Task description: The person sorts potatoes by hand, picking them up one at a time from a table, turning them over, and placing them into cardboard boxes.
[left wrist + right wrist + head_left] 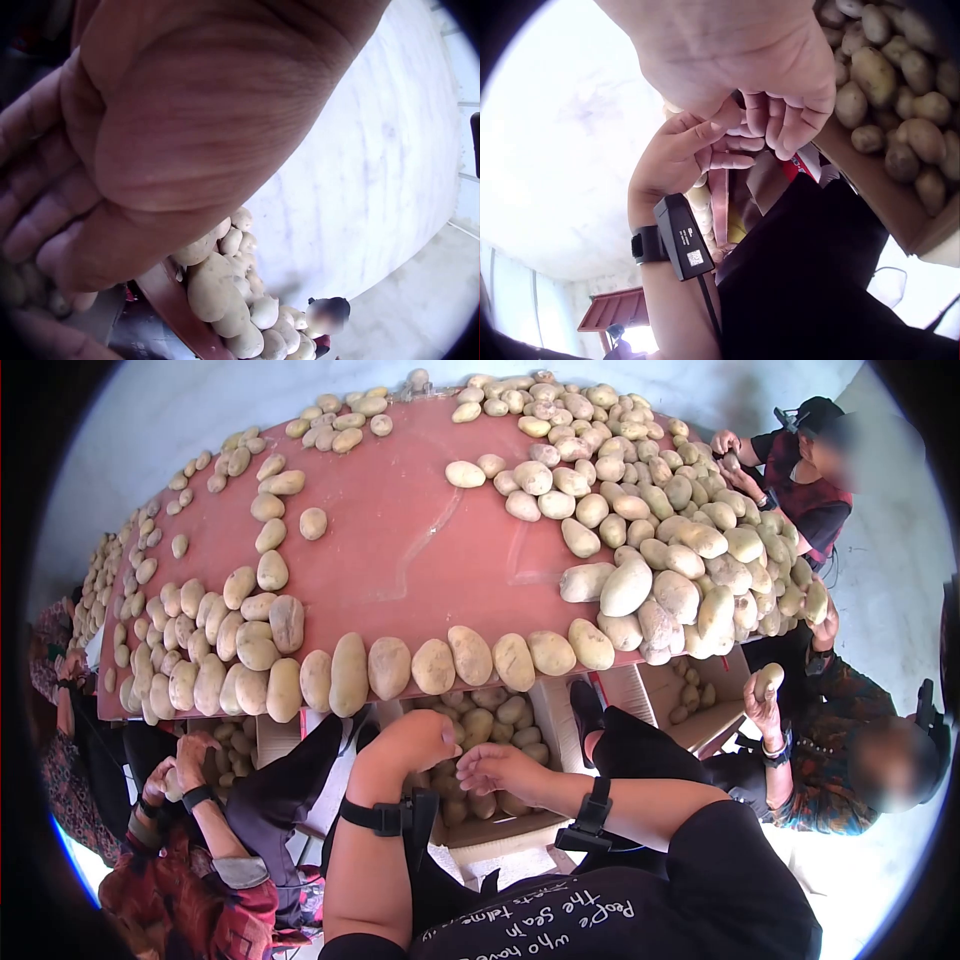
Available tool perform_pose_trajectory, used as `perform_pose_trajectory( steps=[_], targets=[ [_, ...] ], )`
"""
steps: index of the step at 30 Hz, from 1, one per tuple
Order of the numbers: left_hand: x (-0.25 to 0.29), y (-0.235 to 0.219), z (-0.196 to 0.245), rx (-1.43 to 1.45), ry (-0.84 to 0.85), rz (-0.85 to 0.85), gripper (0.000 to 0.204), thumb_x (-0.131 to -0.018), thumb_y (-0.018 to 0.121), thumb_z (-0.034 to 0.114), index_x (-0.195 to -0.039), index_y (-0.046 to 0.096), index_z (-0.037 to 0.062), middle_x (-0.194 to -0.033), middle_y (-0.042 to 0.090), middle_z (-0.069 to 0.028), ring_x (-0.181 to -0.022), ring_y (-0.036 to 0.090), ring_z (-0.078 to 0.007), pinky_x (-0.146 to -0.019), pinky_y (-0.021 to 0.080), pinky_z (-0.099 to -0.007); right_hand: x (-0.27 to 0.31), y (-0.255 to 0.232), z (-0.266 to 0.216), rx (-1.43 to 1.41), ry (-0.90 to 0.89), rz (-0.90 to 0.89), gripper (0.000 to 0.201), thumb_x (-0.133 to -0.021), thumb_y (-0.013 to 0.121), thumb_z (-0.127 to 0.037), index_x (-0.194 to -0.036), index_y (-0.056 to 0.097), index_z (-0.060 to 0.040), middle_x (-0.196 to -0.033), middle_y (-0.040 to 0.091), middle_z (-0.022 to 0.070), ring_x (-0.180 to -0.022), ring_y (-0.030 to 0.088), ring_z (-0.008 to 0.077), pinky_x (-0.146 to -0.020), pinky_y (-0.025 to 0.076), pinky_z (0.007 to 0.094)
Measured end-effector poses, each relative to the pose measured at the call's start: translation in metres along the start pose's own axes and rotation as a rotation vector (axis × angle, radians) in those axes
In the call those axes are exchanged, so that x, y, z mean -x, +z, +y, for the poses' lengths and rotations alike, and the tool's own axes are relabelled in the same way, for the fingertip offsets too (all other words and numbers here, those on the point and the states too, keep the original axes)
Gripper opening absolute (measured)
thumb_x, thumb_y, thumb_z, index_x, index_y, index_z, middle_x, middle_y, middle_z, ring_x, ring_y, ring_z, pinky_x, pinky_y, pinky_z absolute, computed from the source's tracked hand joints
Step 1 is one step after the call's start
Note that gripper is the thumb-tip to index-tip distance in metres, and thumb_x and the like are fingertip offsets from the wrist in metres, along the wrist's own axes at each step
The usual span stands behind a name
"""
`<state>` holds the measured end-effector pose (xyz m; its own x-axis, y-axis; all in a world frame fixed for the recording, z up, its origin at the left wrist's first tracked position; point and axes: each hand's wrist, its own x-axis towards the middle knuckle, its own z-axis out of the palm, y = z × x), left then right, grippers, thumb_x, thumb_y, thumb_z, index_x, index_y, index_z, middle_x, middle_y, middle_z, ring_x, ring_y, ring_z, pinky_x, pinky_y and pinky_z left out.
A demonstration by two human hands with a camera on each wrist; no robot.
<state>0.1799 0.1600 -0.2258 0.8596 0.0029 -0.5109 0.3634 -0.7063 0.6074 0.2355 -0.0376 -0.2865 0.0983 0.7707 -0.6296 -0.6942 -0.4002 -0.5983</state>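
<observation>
My left hand [425, 740] hovers over a cardboard box [500, 830] of potatoes [485, 722] between my knees. Its palm [202, 127] fills much of the left wrist view, the fingers [56, 202] fairly straight and no potato in them. Just beside it is my right hand [500, 772], fingers loosely bent and nothing visible in its grasp. In the right wrist view the fingertips of the right hand [735, 67] overlap those of the left hand [679, 154]. A row of potatoes [433, 666] lines the near edge of the red table [370, 510] above the box.
A big heap of potatoes [690, 540] covers the table's right side, and more potatoes [210, 630] lie at the left. Other people sit around; one at the right holds up a potato [768, 682]. Another box [700, 700] with potatoes stands at right.
</observation>
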Motion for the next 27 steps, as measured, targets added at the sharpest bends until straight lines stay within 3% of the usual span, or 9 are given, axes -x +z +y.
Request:
perform_pose_trajectory(
  steps=[5,8,10,14,18,20,23,24,27],
  targets=[
    [0.001,-0.009,0.005,0.101,-0.029,-0.069,0.025,-0.088,0.057,0.024,-0.09,0.068,0.0015,-0.081,0.068,-0.0143,-0.077,0.065,-0.0253,-0.068,0.052,-0.0354,0.014,0.007,-0.032,-0.005,-0.23,-0.054,0.018,-0.094,0.052,-0.019,-0.106,0.055,-0.0051,-0.103,0.062,0.0055,-0.089,0.061,0.0123,-0.076,0.049,0.0274],
    [0.015,-0.024,0.017,0.658,-0.088,-0.157,0.036,-0.095,0.049,0.031,-0.095,0.066,-0.0003,-0.088,0.069,-0.0119,-0.083,0.066,-0.0219,-0.07,0.055,-0.0337,0.042,0.018,-0.09,0.153,-0.347,-0.016,0.015,-0.094,0.052,-0.018,-0.101,0.056,-0.0048,-0.097,0.063,0.0061,-0.089,0.06,0.0127,-0.078,0.049,0.0272],
    [0.014,-0.025,0.015,0.631,-0.067,-0.215,0.04,-0.097,0.047,0.035,-0.097,0.065,-0.0007,-0.093,0.068,-0.0109,-0.086,0.066,-0.0209,-0.071,0.057,-0.0333,0.06,0.019,-0.136,0.325,-0.452,-0.029,0.016,-0.094,0.053,-0.018,-0.1,0.058,-0.005,-0.093,0.063,0.0048,-0.088,0.06,0.0123,-0.078,0.048,0.0271],
    [0.013,-0.026,0.015,0.626,-0.083,-0.286,0.041,-0.096,0.049,0.037,-0.098,0.065,-0.0011,-0.095,0.068,-0.0113,-0.088,0.067,-0.0203,-0.071,0.057,-0.0317,0.077,0.008,-0.248,0.979,-0.733,0.387,0.022,-0.092,0.055,-0.022,-0.103,0.062,-0.0046,-0.096,0.062,0.0009,-0.088,0.053,0.0082,-0.078,0.044,0.0255],
    [0.014,-0.03,0.016,0.625,-0.05,-0.324,0.04,-0.095,0.052,0.037,-0.098,0.065,-0.0012,-0.095,0.068,-0.0115,-0.089,0.067,-0.0205,-0.07,0.057,-0.0317,0.039,-0.038,-0.344,1.114,-0.599,0.678,0.028,-0.088,0.058,-0.026,-0.105,0.062,-0.0028,-0.095,0.062,0.0027,-0.089,0.054,0.0107,-0.079,0.044,0.0246],
    [0.015,-0.032,0.016,0.615,-0.036,-0.324,0.04,-0.094,0.053,0.037,-0.097,0.065,-0.0009,-0.094,0.068,-0.0114,-0.089,0.067,-0.0204,-0.07,0.057,-0.0322,-0.001,-0.088,-0.375,1.238,-0.527,0.687,0.045,-0.083,0.061,-0.036,-0.109,0.061,0.0012,-0.101,0.064,0.0143,-0.091,0.06,0.0231,-0.08,0.046,0.0348],
    [0.012,-0.03,0.014,0.604,-0.04,-0.324,0.041,-0.092,0.055,0.039,-0.095,0.066,-0.0006,-0.094,0.067,-0.0109,-0.088,0.067,-0.0196,-0.07,0.057,-0.0321,-0.04,-0.097,-0.382,1.515,-0.371,0.999,0.06,-0.081,0.064,-0.044,-0.118,0.058,0.0019,-0.113,0.063,0.0166,-0.107,0.058,0.0269,-0.09,0.044,0.0362],
    [0.014,-0.032,0.015,0.588,-0.039,-0.32,0.041,-0.092,0.056,0.04,-0.095,0.066,-0.0005,-0.094,0.067,-0.0109,-0.088,0.066,-0.0193,-0.07,0.057,-0.032,-0.039,-0.091,-0.385,1.52,-0.32,0.858,0.076,-0.076,0.066,-0.053,-0.127,0.053,0.0017,-0.126,0.056,0.0218,-0.118,0.053,0.0318,-0.097,0.042,0.0385],
    [0.017,-0.037,0.018,0.544,-0.036,-0.319,0.043,-0.09,0.058,0.041,-0.095,0.066,-0.0005,-0.094,0.067,-0.011,-0.087,0.066,-0.0184,-0.069,0.057,-0.0316,-0.059,-0.094,-0.37,1.447,-0.269,0.998,0.086,-0.073,0.066,-0.056,-0.133,0.047,0.0016,-0.132,0.051,0.0219,-0.124,0.048,0.0319,-0.1,0.04,0.0381]
  ],
)
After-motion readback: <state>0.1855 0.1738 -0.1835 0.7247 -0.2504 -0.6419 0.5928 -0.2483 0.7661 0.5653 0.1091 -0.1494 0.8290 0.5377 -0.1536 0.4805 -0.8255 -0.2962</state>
